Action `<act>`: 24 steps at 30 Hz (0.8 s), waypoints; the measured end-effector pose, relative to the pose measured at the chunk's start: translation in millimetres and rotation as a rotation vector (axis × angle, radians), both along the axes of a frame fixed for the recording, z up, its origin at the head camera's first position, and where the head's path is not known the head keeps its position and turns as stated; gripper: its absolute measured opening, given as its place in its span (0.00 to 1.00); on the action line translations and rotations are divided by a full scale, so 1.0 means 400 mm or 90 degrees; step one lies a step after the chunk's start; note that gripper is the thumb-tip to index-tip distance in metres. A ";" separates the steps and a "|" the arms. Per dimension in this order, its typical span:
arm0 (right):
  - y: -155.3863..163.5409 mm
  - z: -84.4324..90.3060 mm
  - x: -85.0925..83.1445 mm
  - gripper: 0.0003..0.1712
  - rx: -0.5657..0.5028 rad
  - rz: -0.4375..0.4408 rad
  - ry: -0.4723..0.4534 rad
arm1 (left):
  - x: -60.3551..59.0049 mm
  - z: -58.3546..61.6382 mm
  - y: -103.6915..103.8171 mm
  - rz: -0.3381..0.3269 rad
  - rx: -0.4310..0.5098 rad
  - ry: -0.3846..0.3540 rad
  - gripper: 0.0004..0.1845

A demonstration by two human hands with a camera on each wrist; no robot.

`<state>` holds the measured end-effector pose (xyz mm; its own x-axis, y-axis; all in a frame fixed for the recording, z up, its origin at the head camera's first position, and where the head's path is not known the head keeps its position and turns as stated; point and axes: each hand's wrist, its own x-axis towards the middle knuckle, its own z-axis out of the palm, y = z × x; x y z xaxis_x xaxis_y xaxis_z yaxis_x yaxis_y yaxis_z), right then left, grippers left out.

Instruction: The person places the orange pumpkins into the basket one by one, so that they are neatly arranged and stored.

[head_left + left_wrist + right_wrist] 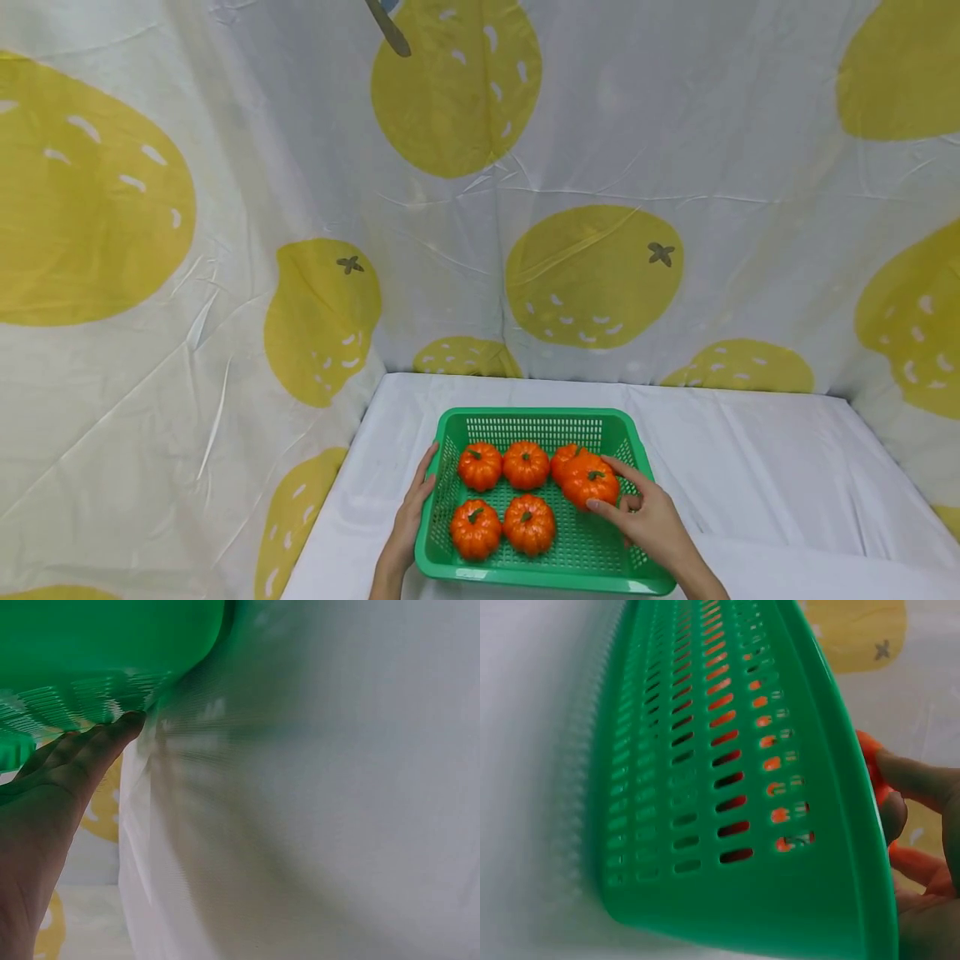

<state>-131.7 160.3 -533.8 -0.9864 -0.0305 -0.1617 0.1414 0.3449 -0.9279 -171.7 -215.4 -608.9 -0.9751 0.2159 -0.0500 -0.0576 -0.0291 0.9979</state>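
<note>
A green plastic basket (pixel 558 575) with slotted walls stands on the white cloth and holds several small orange pumpkins, among them a back-row pumpkin (pixel 526 465) and a front-row pumpkin (pixel 529 525). My right hand (pixel 647 518) reaches over the basket's right side and pinches a pumpkin (pixel 591 482) between thumb and fingers. That pumpkin overlaps another pumpkin (pixel 564 461) behind it. At the left, my left hand (pixel 408 518) rests along the basket's outer wall; the left wrist view shows its straight fingers (pixel 112 742) against the slotted side. From the right wrist, the wall (pixel 780 900) hides most of the pumpkins.
White cloth (pixel 780 475) covers the table, stretching to the right of the basket. Behind and at the sides hangs a pale curtain (pixel 450 275) printed with large yellow fruit. The basket's raised rim (pixel 532 411) runs all around the pumpkins.
</note>
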 end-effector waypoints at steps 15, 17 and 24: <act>-0.054 -0.054 0.016 0.49 0.053 0.049 -0.041 | 0.002 0.001 0.002 0.003 -0.005 -0.007 0.29; -0.057 -0.057 0.018 0.47 0.061 0.041 -0.040 | 0.001 0.002 0.002 0.007 -0.006 -0.003 0.29; -0.063 -0.060 0.016 0.44 0.110 0.026 -0.044 | 0.001 0.004 0.002 0.007 -0.003 -0.002 0.29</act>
<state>-125.2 135.1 -557.6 -0.9712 -0.0366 -0.2355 0.1854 0.5050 -0.8430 -171.3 -214.4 -607.3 -0.9773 0.2050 -0.0537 -0.0602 -0.0257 0.9979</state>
